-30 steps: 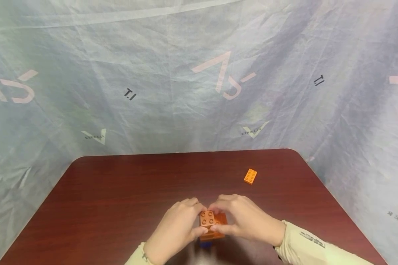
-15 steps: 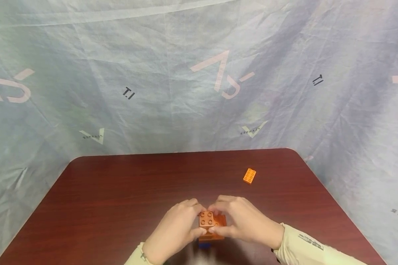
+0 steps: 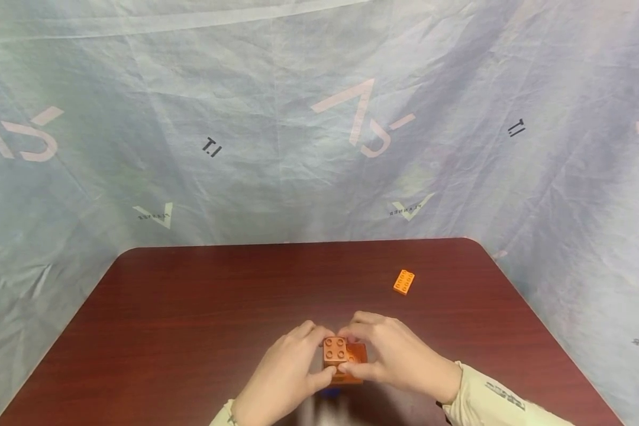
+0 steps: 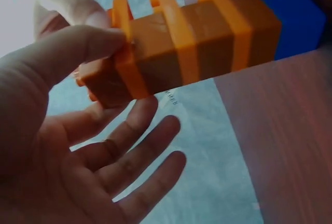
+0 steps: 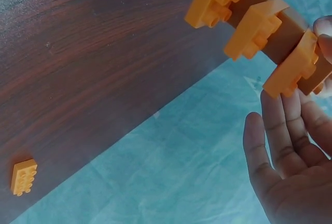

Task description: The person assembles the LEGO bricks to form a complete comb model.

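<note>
A tower of toy building bricks (image 4: 207, 42) stands at the near middle of the table. Its base is a blue brick (image 4: 298, 24); above it, brown bricks alternate with thin orange bricks that jut out to one side. A square brown brick (image 3: 334, 350) with studs tops it. My left hand (image 3: 284, 367) grips the upper end, its thumb on the top orange brick (image 4: 123, 53) and the outer fingers spread loosely. From the other side my right hand (image 3: 399, 349) pinches the same upper end with thumb and fingers, fingertips under the jutting orange brick (image 5: 290, 68).
One loose orange brick (image 3: 403, 282) with studs lies farther back on the right of the dark red table (image 3: 218, 296). Grey printed cloth (image 3: 277, 118) hangs around the table's back and sides.
Both hands keep their hold at the top of the tower. Only a slight shift of the head view shows.
</note>
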Demonstrator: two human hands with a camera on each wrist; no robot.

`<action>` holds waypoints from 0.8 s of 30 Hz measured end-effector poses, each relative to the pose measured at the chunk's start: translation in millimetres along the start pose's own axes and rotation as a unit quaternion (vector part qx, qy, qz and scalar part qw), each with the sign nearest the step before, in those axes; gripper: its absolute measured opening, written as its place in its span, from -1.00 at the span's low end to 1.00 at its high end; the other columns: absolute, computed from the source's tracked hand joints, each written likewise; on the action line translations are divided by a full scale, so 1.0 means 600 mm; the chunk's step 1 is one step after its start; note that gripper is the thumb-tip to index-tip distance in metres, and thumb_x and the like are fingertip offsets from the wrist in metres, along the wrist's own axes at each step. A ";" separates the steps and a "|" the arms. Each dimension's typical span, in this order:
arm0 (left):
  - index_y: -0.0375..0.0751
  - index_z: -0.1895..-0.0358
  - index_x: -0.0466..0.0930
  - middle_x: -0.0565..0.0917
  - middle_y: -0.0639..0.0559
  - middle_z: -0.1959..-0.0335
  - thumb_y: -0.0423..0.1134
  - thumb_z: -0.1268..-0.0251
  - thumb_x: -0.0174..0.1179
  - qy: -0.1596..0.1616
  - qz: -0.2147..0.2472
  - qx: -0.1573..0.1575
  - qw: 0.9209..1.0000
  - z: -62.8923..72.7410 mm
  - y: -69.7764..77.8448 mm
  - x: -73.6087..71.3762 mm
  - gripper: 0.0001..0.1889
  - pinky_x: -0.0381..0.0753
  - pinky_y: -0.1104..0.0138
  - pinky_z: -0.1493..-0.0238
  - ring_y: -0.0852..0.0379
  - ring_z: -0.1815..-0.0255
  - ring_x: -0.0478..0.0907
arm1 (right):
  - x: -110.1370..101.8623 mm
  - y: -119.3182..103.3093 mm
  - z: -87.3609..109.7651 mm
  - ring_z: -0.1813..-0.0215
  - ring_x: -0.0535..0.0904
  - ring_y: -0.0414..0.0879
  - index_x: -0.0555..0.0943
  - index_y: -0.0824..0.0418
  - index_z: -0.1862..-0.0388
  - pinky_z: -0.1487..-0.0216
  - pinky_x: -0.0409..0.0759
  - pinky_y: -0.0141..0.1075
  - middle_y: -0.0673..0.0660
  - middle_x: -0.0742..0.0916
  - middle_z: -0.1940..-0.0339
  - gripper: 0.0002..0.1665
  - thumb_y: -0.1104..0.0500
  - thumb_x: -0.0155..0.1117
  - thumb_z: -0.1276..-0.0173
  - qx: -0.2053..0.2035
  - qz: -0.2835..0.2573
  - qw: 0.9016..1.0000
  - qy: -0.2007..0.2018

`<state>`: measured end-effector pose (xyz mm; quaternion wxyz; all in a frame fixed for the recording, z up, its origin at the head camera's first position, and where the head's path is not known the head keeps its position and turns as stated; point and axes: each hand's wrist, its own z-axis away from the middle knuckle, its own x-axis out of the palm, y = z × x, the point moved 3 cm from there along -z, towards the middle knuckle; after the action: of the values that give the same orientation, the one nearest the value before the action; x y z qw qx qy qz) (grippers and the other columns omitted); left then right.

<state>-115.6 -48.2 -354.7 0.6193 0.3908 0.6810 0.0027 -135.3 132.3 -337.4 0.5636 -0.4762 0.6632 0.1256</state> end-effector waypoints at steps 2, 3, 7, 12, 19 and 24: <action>-0.14 -0.01 0.64 0.57 0.20 0.22 -0.17 -0.11 0.48 0.005 0.005 -0.004 1.000 0.002 -0.002 0.002 -0.61 0.57 0.34 0.27 0.29 0.32 0.46 | 0.002 -0.001 0.001 0.38 0.43 -0.38 0.74 0.14 0.09 0.34 0.45 -0.56 -0.14 0.63 0.26 -0.67 0.05 0.56 -0.19 -0.002 0.007 1.000 0.009; -0.14 -0.02 0.63 0.59 0.19 0.20 -0.15 -0.11 0.49 0.006 0.008 -0.004 1.000 0.003 -0.003 0.003 -0.60 0.59 0.31 0.25 0.28 0.29 0.48 | 0.004 -0.002 0.002 0.37 0.44 -0.38 0.74 0.13 0.10 0.34 0.46 -0.57 -0.14 0.63 0.26 -0.67 0.06 0.56 -0.18 -0.003 0.009 1.000 0.013; -0.10 -0.06 0.59 0.65 0.15 0.10 -0.06 -0.11 0.53 0.004 0.018 -0.014 1.000 0.008 -0.011 0.014 -0.52 0.65 0.15 0.11 0.14 0.12 0.61 | 0.006 -0.003 0.005 0.34 0.46 -0.37 0.72 0.12 0.09 0.32 0.48 -0.57 -0.15 0.63 0.24 -0.66 0.08 0.56 -0.16 -0.004 0.018 1.000 0.022; -0.16 -0.09 0.57 0.67 0.09 0.08 -0.04 -0.02 0.58 -0.015 0.029 -0.040 0.999 0.015 -0.033 0.045 -0.42 0.66 0.08 0.09 0.07 0.08 0.64 | 0.007 -0.002 0.007 0.34 0.46 -0.37 0.72 0.13 0.09 0.31 0.48 -0.56 -0.14 0.62 0.24 -0.66 0.08 0.55 -0.16 0.001 0.020 1.000 0.024; -0.14 -0.06 0.64 0.64 0.20 0.23 -0.11 0.05 0.60 -0.054 0.067 -0.076 0.993 0.021 -0.066 0.093 -0.45 0.65 0.22 0.23 0.23 0.25 0.58 | 0.008 -0.002 0.008 0.33 0.46 -0.37 0.71 0.14 0.08 0.30 0.50 -0.53 -0.13 0.62 0.22 -0.65 0.04 0.53 -0.20 0.003 0.022 0.999 0.025; -0.12 -0.02 0.67 0.70 0.13 0.19 -0.10 0.05 0.59 -0.047 0.048 -0.075 0.995 0.022 -0.072 0.110 -0.49 0.69 0.11 0.18 0.15 0.20 0.64 | 0.005 0.000 0.009 0.31 0.47 -0.36 0.71 0.14 0.04 0.27 0.51 -0.52 -0.13 0.62 0.19 -0.64 0.00 0.51 -0.26 0.006 0.018 1.000 0.007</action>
<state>-122.5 -49.1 -434.4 0.6777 0.3749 0.6292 0.0649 -131.8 135.0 -341.8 0.5595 -0.4618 0.6762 0.1280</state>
